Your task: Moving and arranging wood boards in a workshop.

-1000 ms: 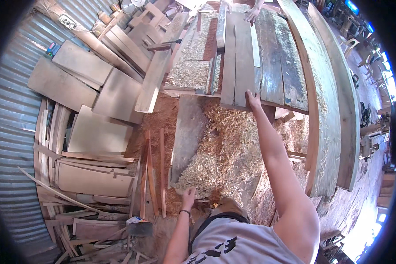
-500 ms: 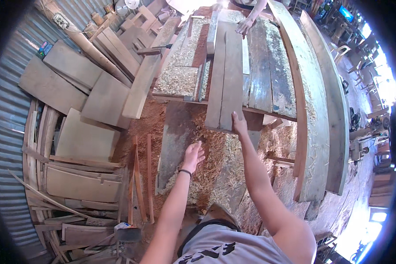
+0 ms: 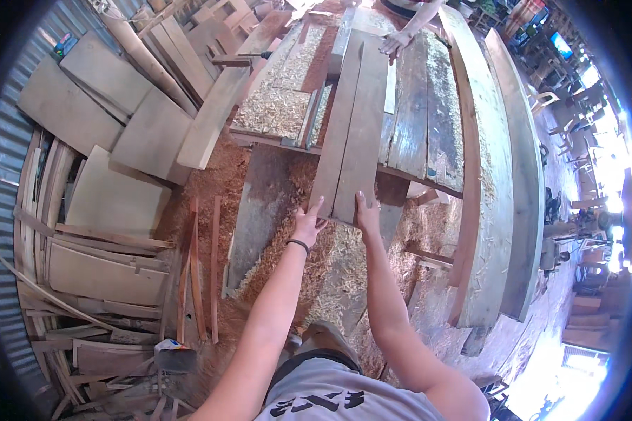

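Two long brown boards (image 3: 360,130) lie side by side with a thin dark gap between them, their near ends jutting past the workbench (image 3: 409,133) toward me. My left hand (image 3: 307,223), with a dark band on its wrist, is closed at the near left corner, thumb up along the edge. At the near right corner my right hand (image 3: 367,216) grips the other side, its thumb on top and its other fingers mostly hidden. Another person's hand (image 3: 395,45) is spread near the far end of the boards.
Pale wood shavings (image 3: 277,109) cover much of the bench. Two long thick planks (image 3: 495,175) stand along its right side. Flat panels (image 3: 116,189) and offcuts lean by the corrugated wall (image 3: 7,203) at left. Reddish sawdust and narrow strips (image 3: 215,270) are on the floor.
My left hand has come up from below and taken hold of the boards' left corner. The boards' near ends have come closer to me, with my right hand still on them.
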Available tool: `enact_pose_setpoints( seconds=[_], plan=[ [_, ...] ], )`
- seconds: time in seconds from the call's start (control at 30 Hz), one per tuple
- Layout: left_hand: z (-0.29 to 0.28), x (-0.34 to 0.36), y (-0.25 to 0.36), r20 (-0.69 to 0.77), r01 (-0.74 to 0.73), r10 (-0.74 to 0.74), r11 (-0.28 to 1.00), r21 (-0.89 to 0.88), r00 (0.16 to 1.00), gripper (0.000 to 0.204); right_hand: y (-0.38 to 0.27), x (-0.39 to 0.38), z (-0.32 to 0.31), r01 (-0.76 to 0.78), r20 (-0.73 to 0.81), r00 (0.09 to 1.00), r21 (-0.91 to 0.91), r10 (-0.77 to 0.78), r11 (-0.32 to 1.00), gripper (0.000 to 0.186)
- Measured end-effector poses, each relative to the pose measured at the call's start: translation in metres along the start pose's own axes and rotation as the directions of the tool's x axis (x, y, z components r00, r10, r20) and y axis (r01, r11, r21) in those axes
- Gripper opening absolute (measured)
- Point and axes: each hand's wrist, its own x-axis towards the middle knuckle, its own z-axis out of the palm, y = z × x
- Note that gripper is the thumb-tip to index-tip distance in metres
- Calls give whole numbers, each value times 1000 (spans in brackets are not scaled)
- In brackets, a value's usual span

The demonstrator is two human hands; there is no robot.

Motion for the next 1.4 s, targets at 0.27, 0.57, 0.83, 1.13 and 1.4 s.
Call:
enact_pose_setpoints(
  seconds=[0.27,0.57,0.83,1.13,1.4],
  plan=[
    [-30,-18,-18,86,-23,15,996,84,996,39,4,-33,1,34,-35,999,24,-33,999,50],
    [-59,-63,-33,59,-71,64,989,127,996,45,7,-88,-4,3,-81,997,-48,-7,999,57],
    [-133,-175,-84,-89,-3,10,996,85,996,40,52,-148,1,-134,-53,990,-100,130,986,61],
    [-272,-303,-127,-375,45,-144,964,-261,916,37,66,-127,16,-208,-33,973,317,230,925,57],
    [-293,-347,-151,-715,-232,41,958,-171,698,18,72,-112,-21,-325,196,864,921,464,216,65]
  ],
)
